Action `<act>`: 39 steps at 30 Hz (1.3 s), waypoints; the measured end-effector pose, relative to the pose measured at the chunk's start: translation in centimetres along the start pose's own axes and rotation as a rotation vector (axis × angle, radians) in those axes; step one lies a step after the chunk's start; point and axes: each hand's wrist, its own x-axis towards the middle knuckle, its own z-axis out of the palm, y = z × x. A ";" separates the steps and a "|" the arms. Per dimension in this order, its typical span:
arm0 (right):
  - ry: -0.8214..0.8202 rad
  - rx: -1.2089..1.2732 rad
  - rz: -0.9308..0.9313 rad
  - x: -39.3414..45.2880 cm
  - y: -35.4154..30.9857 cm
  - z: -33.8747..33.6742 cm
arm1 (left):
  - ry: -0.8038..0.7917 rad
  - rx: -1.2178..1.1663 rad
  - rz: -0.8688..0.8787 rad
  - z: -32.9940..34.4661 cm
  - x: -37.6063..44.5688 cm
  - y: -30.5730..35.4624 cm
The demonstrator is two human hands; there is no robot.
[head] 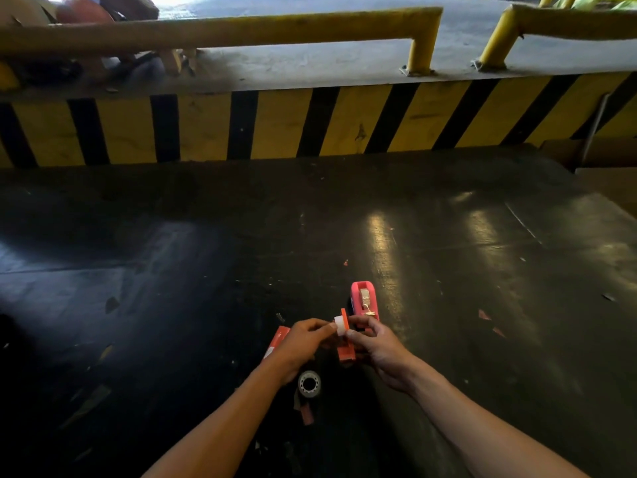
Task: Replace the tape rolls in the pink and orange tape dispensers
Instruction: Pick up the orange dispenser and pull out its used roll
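A pink tape dispenser (365, 300) stands upright on the dark floor just beyond my hands. My left hand (303, 343) and my right hand (375, 346) meet in front of it, both pinching a small white tape roll (341, 326) that sits against an orange dispenser part (345, 351). The orange part hangs down between my hands, partly hidden by my fingers. A clear tape roll (309, 383) with a dark core lies on the floor under my left wrist.
An orange-red box (277, 339) lies beside my left hand, and a small reddish scrap (306, 415) lies near the clear roll. Paper bits litter the glossy floor. A yellow-and-black striped kerb (310, 122) with yellow rails (422, 39) runs across the far side.
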 end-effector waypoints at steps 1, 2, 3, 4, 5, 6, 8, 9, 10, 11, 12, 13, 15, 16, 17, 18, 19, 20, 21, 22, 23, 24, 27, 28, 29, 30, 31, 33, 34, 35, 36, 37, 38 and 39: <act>-0.002 -0.003 0.001 -0.1 -0.1 -0.1 | 0.000 -0.009 -0.007 0.0 0.2 -0.1; -0.002 -0.002 0.001 -0.2 0.0 -0.2 | -0.001 -0.019 -0.014 0.1 0.2 -0.2; 0.000 -0.001 -0.002 -0.2 0.0 -0.2 | -0.004 -0.034 -0.022 0.2 0.3 -0.2; 0.000 -0.001 -0.010 -0.2 0.0 -0.3 | -0.004 -0.051 -0.028 0.3 0.3 -0.2; 0.000 0.002 -0.018 -0.2 0.1 -0.3 | -0.007 -0.071 -0.029 0.4 0.4 -0.3; -0.003 0.003 -0.025 -0.2 0.1 -0.3 | -0.014 -0.084 -0.028 0.4 0.4 -0.2; -0.018 -0.008 -0.027 -0.1 0.1 -0.5 | -0.022 -0.084 -0.031 0.5 0.3 -0.1; -0.022 -0.015 -0.025 -0.1 0.2 -0.6 | -0.026 -0.080 -0.035 0.6 0.3 0.0; -0.026 -0.017 -0.024 -0.1 0.2 -0.7 | -0.030 -0.078 -0.044 0.6 0.4 0.0; -0.025 -0.011 -0.022 0.0 0.3 -0.8 | -0.035 -0.082 -0.053 0.7 0.4 0.0; -0.024 -0.003 -0.020 0.1 0.4 -0.9 | -0.038 -0.096 -0.059 0.7 0.5 -0.1; -0.021 0.002 -0.019 0.1 0.4 -0.9 | -0.041 -0.116 -0.062 0.7 0.6 -0.2; -0.028 0.006 -0.017 -0.1 0.3 -1.0 | -0.039 -0.164 -0.067 0.7 0.8 -0.5; -0.034 0.004 -0.016 -0.2 0.2 -1.0 | -0.033 -0.187 -0.064 0.7 0.9 -0.6; -0.039 0.000 -0.013 -0.3 0.1 -1.0 | -0.027 -0.207 -0.058 0.7 0.9 -0.6; -0.044 -0.001 -0.010 -0.4 0.1 -1.0 | -0.021 -0.218 -0.053 0.7 1.0 -0.7; -0.045 0.001 -0.007 -0.4 0.1 -1.0 | -0.017 -0.220 -0.047 0.6 1.0 -0.7; -0.047 -0.002 -0.007 -0.4 0.2 -1.1 | -0.014 -0.214 -0.037 0.6 1.1 -0.8; -0.041 0.001 -0.006 -0.3 0.2 -1.1 | -0.009 -0.208 -0.023 0.7 1.1 -0.8; -0.030 0.000 -0.007 -0.2 0.4 -1.2 | 0.002 -0.209 -0.008 0.7 1.2 -0.9; -0.015 0.004 -0.008 0.0 0.5 -1.3 | 0.025 -0.221 0.005 0.7 1.2 -1.0; 0.002 0.005 -0.010 0.1 0.6 -1.5 | 0.059 -0.233 0.017 0.7 1.3 -1.1; 0.060 0.020 0.000 0.0 0.6 -1.8 | 0.167 -0.079 0.084 0.2 1.5 -1.9; 0.075 0.029 0.006 -0.1 0.6 -1.9 | 0.199 0.081 0.127 -0.2 1.6 -2.5; 0.086 0.039 0.012 -0.2 0.6 -2.1 | 0.220 0.261 0.166 -0.5 1.7 -3.0; 0.094 0.043 0.019 -0.4 0.6 -2.1 | 0.229 0.420 0.196 -0.8 1.8 -3.5; 0.104 0.045 0.024 -0.4 0.7 -2.1 | 0.226 0.544 0.215 -1.0 1.8 -4.0; 0.116 0.029 0.031 -0.6 0.8 -2.3 | 0.199 0.699 0.229 -1.1 1.8 -4.8; 0.117 0.016 0.038 -0.6 0.9 -2.3 | 0.189 0.739 0.230 -1.1 1.8 -5.1; 0.117 0.008 0.046 -0.7 0.9 -2.3 | 0.181 0.763 0.228 -1.1 1.8 -5.4; 0.114 -0.004 0.051 -0.9 1.0 -2.3 | 0.176 0.778 0.222 -1.0 1.8 -5.6; 0.118 -0.014 0.052 -0.8 1.1 -2.3 | 0.173 0.787 0.218 -1.0 1.7 -5.6; 0.117 -0.034 0.052 -0.7 1.3 -2.4 | 0.171 0.787 0.222 -1.0 1.6 -5.6; 0.119 -0.048 0.054 -0.7 1.3 -2.4 | 0.169 0.789 0.230 -0.9 1.4 -5.6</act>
